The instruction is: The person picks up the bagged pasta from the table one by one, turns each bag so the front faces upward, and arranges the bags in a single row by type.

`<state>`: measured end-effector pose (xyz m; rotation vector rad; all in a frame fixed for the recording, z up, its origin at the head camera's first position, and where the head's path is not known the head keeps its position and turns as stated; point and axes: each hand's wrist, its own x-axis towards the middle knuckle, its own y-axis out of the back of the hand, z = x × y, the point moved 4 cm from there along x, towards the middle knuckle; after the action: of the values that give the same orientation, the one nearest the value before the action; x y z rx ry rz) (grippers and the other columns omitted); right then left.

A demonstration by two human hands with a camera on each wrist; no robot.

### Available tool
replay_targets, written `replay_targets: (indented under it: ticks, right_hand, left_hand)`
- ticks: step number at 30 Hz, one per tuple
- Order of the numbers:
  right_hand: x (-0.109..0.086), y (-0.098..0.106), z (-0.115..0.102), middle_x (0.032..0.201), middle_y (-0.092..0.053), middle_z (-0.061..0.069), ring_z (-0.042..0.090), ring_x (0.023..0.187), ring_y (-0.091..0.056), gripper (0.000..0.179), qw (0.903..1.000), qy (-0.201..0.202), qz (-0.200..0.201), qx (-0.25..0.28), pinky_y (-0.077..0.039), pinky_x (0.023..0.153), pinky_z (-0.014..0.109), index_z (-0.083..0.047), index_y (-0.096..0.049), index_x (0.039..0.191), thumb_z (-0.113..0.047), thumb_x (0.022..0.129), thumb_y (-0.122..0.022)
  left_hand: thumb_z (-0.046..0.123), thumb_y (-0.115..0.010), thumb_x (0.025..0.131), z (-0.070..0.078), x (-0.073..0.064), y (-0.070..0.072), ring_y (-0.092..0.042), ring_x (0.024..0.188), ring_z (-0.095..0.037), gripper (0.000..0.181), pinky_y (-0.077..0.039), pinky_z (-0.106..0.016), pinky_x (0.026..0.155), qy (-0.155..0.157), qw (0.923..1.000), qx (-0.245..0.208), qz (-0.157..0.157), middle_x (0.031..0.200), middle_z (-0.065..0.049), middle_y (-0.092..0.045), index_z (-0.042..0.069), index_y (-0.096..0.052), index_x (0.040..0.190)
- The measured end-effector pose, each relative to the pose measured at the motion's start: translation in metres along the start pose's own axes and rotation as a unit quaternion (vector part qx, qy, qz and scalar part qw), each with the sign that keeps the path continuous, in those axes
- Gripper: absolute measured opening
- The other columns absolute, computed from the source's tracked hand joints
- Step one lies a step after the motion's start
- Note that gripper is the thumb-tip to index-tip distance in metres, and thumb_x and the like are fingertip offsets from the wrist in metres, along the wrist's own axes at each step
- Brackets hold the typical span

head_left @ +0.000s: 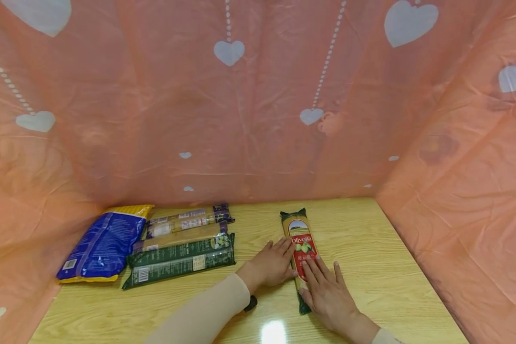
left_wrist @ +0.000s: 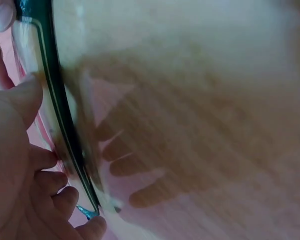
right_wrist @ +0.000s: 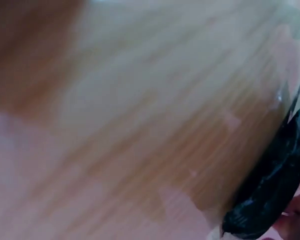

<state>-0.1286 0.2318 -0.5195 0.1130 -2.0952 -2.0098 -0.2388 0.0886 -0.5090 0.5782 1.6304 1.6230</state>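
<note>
A long spaghetti packet point(head_left: 305, 237) with green ends and a red label lies lengthwise on the table, right of centre. My left hand point(head_left: 271, 265) touches its left edge, fingers extended. Over the label's lower part rests my right hand point(head_left: 330, 294), its fingers straight and spread. In the left wrist view, the packet's dark green edge point(left_wrist: 60, 95) runs beside the left fingers point(left_wrist: 45, 182). The right wrist view has the packet's dark green end point(right_wrist: 269, 185) at lower right, with only a bit of the right hand point(right_wrist: 297, 215) at the border.
On the left lie a green spaghetti packet point(head_left: 180, 260), some purple-ended packets point(head_left: 189, 223) and a large blue-and-yellow bag point(head_left: 105, 246). The wooden table point(head_left: 369, 258) is enclosed by pink curtains point(head_left: 262, 119) with white hearts. Light reflects off the table's front.
</note>
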Motion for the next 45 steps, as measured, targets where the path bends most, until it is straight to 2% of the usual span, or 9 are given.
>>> replay_targets:
  ticks: [5, 8, 13, 16, 30, 39, 45]
  right_hand:
    - [0.0, -0.003, 0.002, 0.168, -0.04, 0.015, 0.036, 0.156, -0.036, 0.065, 0.9996, 0.005, -0.027, -0.011, -0.023, 0.123, 0.07, -0.004, -0.045, 0.159, -0.048, 0.111, -0.048]
    - [0.001, -0.003, 0.006, 0.169, -0.038, 0.015, 0.035, 0.157, -0.034, 0.066, 0.999, 0.006, -0.041, -0.016, -0.022, 0.123, 0.071, -0.003, -0.042, 0.161, -0.048, 0.112, -0.045]
    - [0.003, 0.001, 0.016, 0.169, -0.036, 0.016, 0.037, 0.159, -0.03, 0.066, 0.9982, 0.002, -0.06, -0.008, -0.019, 0.122, 0.074, -0.002, -0.04, 0.161, -0.047, 0.113, -0.043]
    - [0.004, 0.004, 0.024, 0.17, -0.035, 0.017, 0.038, 0.159, -0.03, 0.066, 0.9978, -0.007, -0.065, 0.0, -0.017, 0.122, 0.075, -0.002, -0.039, 0.162, -0.045, 0.113, -0.044]
    - [0.001, 0.005, 0.058, 0.167, -0.039, 0.02, 0.043, 0.157, -0.032, 0.063, 0.9974, -0.05, -0.05, 0.019, -0.014, 0.12, 0.077, -0.001, -0.042, 0.16, -0.041, 0.112, -0.049]
    - [-0.003, 0.006, 0.075, 0.167, -0.04, 0.02, 0.043, 0.156, -0.034, 0.061, 0.9973, -0.063, -0.037, 0.009, -0.015, 0.12, 0.077, 0.0, -0.043, 0.16, -0.038, 0.112, -0.047]
    - [-0.005, 0.005, 0.082, 0.166, -0.041, 0.019, 0.042, 0.156, -0.034, 0.061, 0.9974, -0.067, -0.025, 0.002, -0.017, 0.12, 0.077, 0.0, -0.043, 0.159, -0.037, 0.111, -0.048]
  left_hand:
    - [0.058, -0.039, 0.11, 0.005, 0.0, -0.005, -0.018, 0.164, -0.021, 0.076, -0.026, -0.044, 0.13, -0.006, 1.0, 0.006, -0.004, 0.177, -0.005, -0.02, 0.013, -0.023, 0.169]
    - [0.058, -0.038, 0.111, 0.007, 0.003, -0.006, -0.019, 0.163, -0.019, 0.075, -0.027, -0.043, 0.129, -0.014, 0.9997, 0.018, 0.004, 0.176, -0.004, -0.021, 0.013, -0.024, 0.169]
    - [0.058, -0.037, 0.111, 0.012, 0.013, -0.001, -0.022, 0.163, -0.019, 0.074, -0.031, -0.042, 0.128, -0.028, 0.9985, 0.042, 0.022, 0.176, -0.005, -0.024, 0.012, -0.027, 0.168]
    - [0.057, -0.036, 0.111, 0.017, 0.022, 0.001, -0.021, 0.163, -0.019, 0.074, -0.03, -0.041, 0.128, -0.025, 0.9984, 0.048, 0.018, 0.176, -0.005, -0.023, 0.012, -0.026, 0.169]
    - [0.06, -0.036, 0.11, 0.041, 0.06, 0.007, -0.02, 0.163, -0.014, 0.074, -0.028, -0.037, 0.129, 0.003, 0.998, 0.062, 0.009, 0.176, 0.001, -0.022, 0.017, -0.026, 0.169]
    - [0.06, -0.035, 0.11, 0.059, 0.071, 0.011, -0.021, 0.162, -0.011, 0.073, -0.028, -0.037, 0.129, 0.036, 0.9967, 0.072, 0.001, 0.177, 0.005, -0.019, 0.021, -0.021, 0.17]
    - [0.059, -0.032, 0.111, 0.066, 0.076, 0.009, -0.021, 0.162, -0.011, 0.071, -0.028, -0.036, 0.128, 0.033, 0.9957, 0.087, -0.004, 0.177, 0.005, -0.017, 0.023, -0.019, 0.171]
